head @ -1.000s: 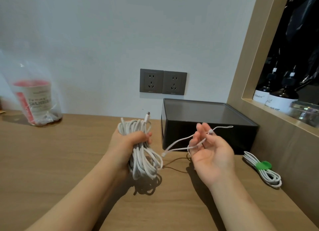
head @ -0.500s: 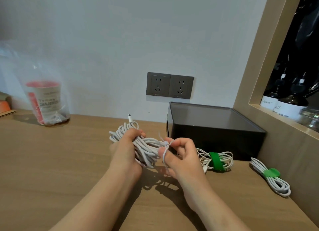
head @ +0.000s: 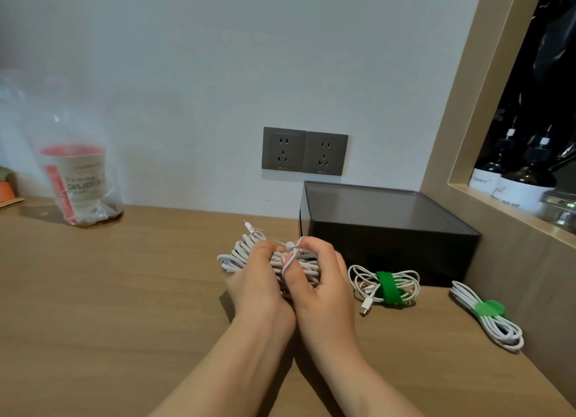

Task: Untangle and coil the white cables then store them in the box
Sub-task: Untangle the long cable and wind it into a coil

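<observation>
A thick bundle of coiled white cable [head: 241, 252] is held just above the wooden desk, its plug end sticking up at the back. My left hand [head: 257, 279] grips the bundle around its middle. My right hand [head: 321, 279] pinches a thin white tie [head: 291, 254] that loops over the bundle. A black box [head: 386, 232] stands right behind my hands, against the wall. Two other white cable coils lie on the desk: one with a green strap [head: 385, 284] in front of the box, another with a green strap [head: 486, 315] at the far right.
A clear plastic bag with a red and white cup [head: 78, 182] stands at the back left. Two grey wall sockets [head: 304, 151] sit above the box. A wooden shelf frame [head: 452, 120] with dark bottles [head: 514, 179] rises on the right.
My right hand came in from the right with the thin tie and now presses against the bundle next to my left hand. The bundle has turned from hanging down to lying sideways.
</observation>
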